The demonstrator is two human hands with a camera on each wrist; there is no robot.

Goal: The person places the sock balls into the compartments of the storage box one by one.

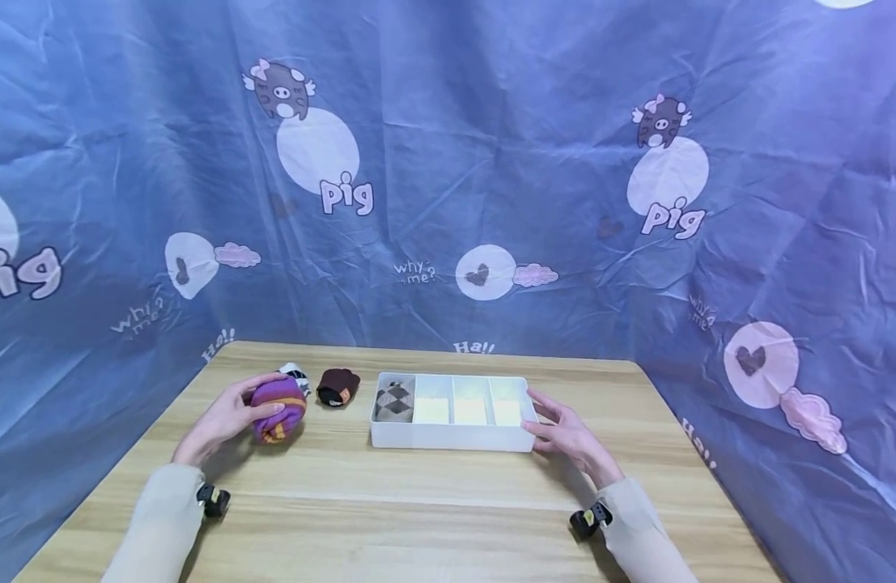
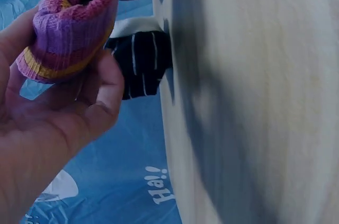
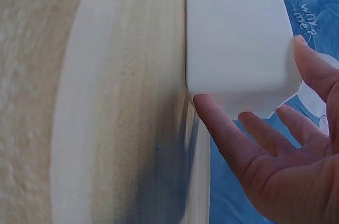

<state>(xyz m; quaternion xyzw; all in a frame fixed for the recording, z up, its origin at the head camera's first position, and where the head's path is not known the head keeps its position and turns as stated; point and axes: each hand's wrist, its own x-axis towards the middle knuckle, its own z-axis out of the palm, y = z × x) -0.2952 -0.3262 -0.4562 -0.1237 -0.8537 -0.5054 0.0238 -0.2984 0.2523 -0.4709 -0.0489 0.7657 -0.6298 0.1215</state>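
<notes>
My left hand (image 1: 232,413) holds a rolled purple sock (image 1: 278,409) with pink and orange stripes, thumb and fingers around its sides. In the left wrist view the sock (image 2: 71,44) shows its folded opening at the top. My right hand (image 1: 571,437) is at the right end of a white divided box (image 1: 451,437), with fingertips against its outer wall and a digit over its rim. The right wrist view shows the fingers spread around the box's end (image 3: 238,38). A grey argyle rolled sock (image 1: 395,402) lies in the leftmost compartment; the other compartments hold nothing.
Behind the left hand lies a black-and-white rolled sock (image 1: 295,376), partly hidden. A dark brown rolled sock (image 1: 338,387) with an orange patch rests between it and the box. A blue printed curtain (image 1: 448,202) rises beyond the wooden table (image 1: 418,518).
</notes>
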